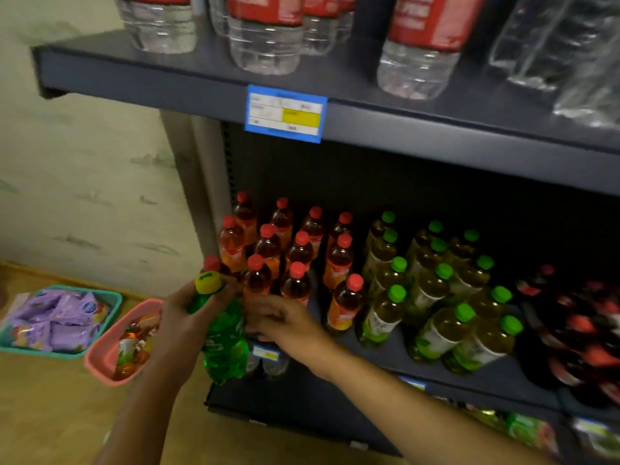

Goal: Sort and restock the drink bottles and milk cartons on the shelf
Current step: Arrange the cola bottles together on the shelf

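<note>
My left hand (183, 317) grips a bright green bottle (223, 344) with a yellow cap, held upright in front of the shelf's left end. My right hand (281, 318) reaches to the front row of red-capped amber bottles (297, 286), fingers curled at the base of one; whether it holds that bottle is unclear through blur. Those red-capped bottles stand in rows on the left of the middle shelf (369, 360). Green-capped tea bottles (432, 293) stand in rows to their right. Dark bottles with red labels (583, 330) fill the far right.
The upper shelf (402, 129) carries large water bottles (265, 35) with red labels and a blue price tag (286, 113). On the floor at left sit a teal basket (110, 297) of purple packets and a pink basket (100, 359) holding a few bottles.
</note>
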The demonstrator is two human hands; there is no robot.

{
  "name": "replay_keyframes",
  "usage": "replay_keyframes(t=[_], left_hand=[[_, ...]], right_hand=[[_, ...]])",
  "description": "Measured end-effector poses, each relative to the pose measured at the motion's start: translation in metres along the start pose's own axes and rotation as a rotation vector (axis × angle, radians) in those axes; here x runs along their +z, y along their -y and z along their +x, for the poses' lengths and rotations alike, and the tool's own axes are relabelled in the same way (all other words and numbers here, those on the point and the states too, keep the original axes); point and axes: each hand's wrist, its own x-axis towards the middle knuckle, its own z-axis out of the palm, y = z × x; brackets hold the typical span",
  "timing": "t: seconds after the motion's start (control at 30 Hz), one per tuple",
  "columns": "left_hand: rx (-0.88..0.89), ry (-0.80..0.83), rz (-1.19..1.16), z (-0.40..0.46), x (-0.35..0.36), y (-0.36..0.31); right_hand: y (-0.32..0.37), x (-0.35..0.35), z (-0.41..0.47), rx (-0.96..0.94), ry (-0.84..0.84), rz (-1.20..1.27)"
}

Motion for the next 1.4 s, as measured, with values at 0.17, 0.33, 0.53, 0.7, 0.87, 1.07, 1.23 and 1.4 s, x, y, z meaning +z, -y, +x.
replay_keyframes(t=[0.17,0.33,0.53,0.7,0.87,1.07,1.23,1.4], left_hand=[[-0.048,0.178,-0.012,-0.004,0.065,-0.016],[0.004,0.229,-0.048,-0.019,0.140,-0.020],[0.062,0.267,0.013,-0.047,0.227,-0.020],[0.106,0.304,0.006,-0.074,0.302,-0.029],[0.073,0.341,-0.011,-0.108,0.370,-0.031],[0.014,0.396,0.002,-0.150,0.443,-0.033],[-0.017,0.441,-0.003,-0.179,0.490,-0.038],[-0.014,0.478,0.049,-0.189,0.525,-0.037]], right_hand=[[-0.003,-0.083,-0.066,-0.041,-0.214,-0.046],[-0.013,-0.161,-0.131,-0.057,-0.383,-0.034],[-0.025,-0.239,-0.203,-0.091,-0.519,-0.029],[-0.041,-0.300,-0.264,-0.123,-0.631,-0.010],[-0.060,-0.357,-0.324,-0.096,-0.723,0.007],[-0.073,-0.413,-0.387,-0.084,-0.775,0.009],[-0.089,-0.454,-0.427,-0.053,-0.801,0.022],[-0.100,-0.486,-0.446,-0.020,-0.890,0.062]])
